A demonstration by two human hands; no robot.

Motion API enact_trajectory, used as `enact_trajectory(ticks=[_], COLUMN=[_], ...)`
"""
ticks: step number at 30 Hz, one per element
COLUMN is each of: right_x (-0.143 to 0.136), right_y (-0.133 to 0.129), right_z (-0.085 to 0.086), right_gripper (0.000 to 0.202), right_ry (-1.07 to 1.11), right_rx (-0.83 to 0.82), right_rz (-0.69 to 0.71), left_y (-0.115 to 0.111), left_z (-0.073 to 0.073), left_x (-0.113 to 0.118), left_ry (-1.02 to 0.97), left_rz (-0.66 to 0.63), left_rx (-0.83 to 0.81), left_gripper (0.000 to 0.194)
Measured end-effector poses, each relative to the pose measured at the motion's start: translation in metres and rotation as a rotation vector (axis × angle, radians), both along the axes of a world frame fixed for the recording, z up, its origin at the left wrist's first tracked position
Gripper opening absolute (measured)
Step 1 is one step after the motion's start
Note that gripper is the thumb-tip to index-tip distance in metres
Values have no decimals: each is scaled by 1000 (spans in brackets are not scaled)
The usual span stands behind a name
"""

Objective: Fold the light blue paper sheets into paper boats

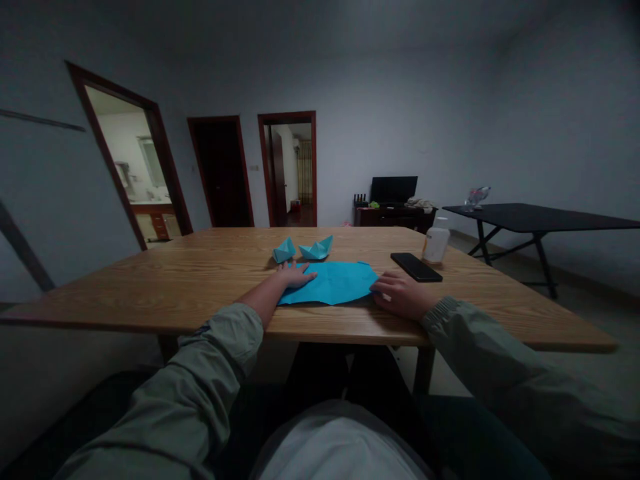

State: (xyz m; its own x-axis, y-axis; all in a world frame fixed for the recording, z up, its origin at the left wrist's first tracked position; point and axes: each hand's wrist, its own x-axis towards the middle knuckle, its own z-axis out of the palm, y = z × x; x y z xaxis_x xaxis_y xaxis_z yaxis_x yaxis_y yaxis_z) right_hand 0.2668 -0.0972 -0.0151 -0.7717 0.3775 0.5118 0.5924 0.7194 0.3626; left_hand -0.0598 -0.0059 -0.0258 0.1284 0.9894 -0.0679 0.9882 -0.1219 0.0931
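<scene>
A sheet of bright blue paper (334,283) lies on the wooden table (200,267) in front of me, its edges uneven and its surface creased. Across its left end my left hand (294,275) rests flat, fingers spread. My right hand (401,293) is at the right end of the sheet, its fingers curled and closed on the paper's edge; the fingertips are partly hidden. Just beyond the sheet stand two folded blue paper boats, a left one (285,250) close to my left fingers and a wider right one (317,249).
To the right of my right hand are a black phone (416,267) and a white bottle (437,241). Farther off, a black folding table (535,217) stands at the right, and a dark cabinet (390,217) with a monitor (394,190) is by the wall.
</scene>
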Motion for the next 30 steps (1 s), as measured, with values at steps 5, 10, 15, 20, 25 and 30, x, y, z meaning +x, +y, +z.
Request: enact_trajectory(ticks=[5,10,15,20,25,30], right_x=[-1,1,-1,1,9,19], right_y=[0,-2,-5,-7,-13,-18], right_z=[1,0,1,1,0,2], right_gripper=[19,23,22,21,23,22], right_ry=[9,10,6,6,34,111], right_rx=[42,4,-26,-26,-137,-391], right_rz=[-49,-186,-260,-238,-192,-107], left_y=[1,7,8,5,6,6], left_z=[0,-4,-5,-3,-3,-4], left_x=[0,-1,-1,-1,0,-2], left_ry=[-1,2,2,16,14,5], left_rz=[-3,4,-2,-1,0,-1], left_rx=[4,-9,-7,8,5,9], left_gripper=[93,95,93,91,91,91])
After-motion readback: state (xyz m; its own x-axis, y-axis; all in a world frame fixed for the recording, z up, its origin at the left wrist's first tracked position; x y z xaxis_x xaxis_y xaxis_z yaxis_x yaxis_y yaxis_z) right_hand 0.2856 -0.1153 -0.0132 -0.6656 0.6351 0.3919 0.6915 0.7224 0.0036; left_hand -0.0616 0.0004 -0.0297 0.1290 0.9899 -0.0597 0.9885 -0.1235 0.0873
